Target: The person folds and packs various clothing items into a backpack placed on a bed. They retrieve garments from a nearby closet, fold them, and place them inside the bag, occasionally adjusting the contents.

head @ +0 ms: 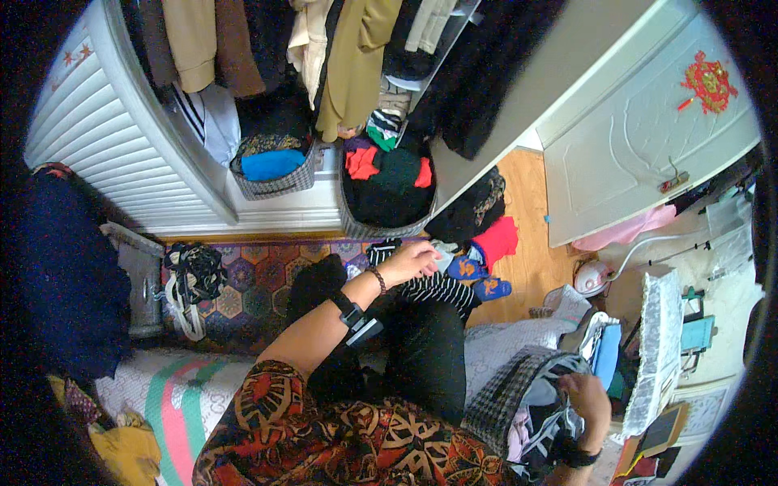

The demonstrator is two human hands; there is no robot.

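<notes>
My left hand point(413, 263) reaches forward over a black-and-white striped garment point(440, 291) on the floor; its fingers are at a small pale cloth point(445, 257), and whether they grip it is not clear. At the right, my right hand point(585, 395) is at the rim of a houndstooth fabric basket point(504, 389), which holds grey, pink and dark clothing. Its fingertips are partly hidden. Blue slippers point(491, 288) with orange figures and a red garment point(499, 243) lie beyond my left hand.
An open wardrobe holds hanging clothes point(358, 54), a checked basket with a blue cloth point(272, 166) and a larger basket of dark clothes point(389, 188). A white door point(608, 170) stands at the right. Folded clothes point(606, 352) lie beside the houndstooth basket. A dark bundle point(196, 273) rests on the patterned rug point(249, 273).
</notes>
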